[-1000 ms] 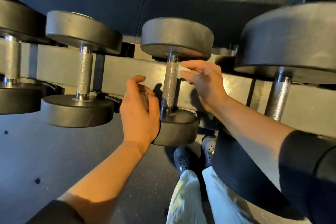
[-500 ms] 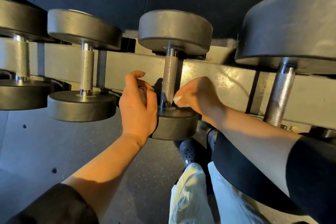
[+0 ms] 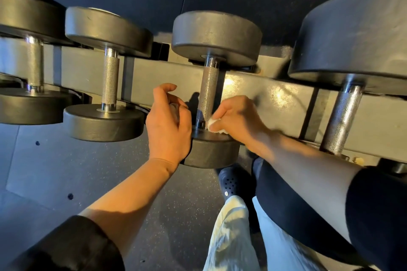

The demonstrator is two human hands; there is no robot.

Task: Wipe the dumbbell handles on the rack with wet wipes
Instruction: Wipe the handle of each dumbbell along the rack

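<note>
Several black dumbbells lie across a grey rack beam (image 3: 275, 99). The middle dumbbell's knurled steel handle (image 3: 209, 90) runs away from me. My right hand (image 3: 237, 116) pinches a white wet wipe (image 3: 212, 125) against the near end of that handle, just above the near weight head (image 3: 211, 152). My left hand (image 3: 167, 130) hovers beside the same head, to the left of the handle, with fingers curled round a pale wad (image 3: 175, 109) that is mostly hidden. Other handles stand to the left (image 3: 110, 86) and right (image 3: 341, 121).
A further dumbbell handle (image 3: 35, 68) shows at the far left. A large weight head (image 3: 352, 28) looms at the upper right, close to my right arm. Below the rack are dark speckled floor mats (image 3: 88, 171) and my feet in dark perforated clogs (image 3: 229, 180).
My right hand slid from the far end of the middle handle down to its near end, the wipe now showing under its fingers. My left hand stayed beside the near head.
</note>
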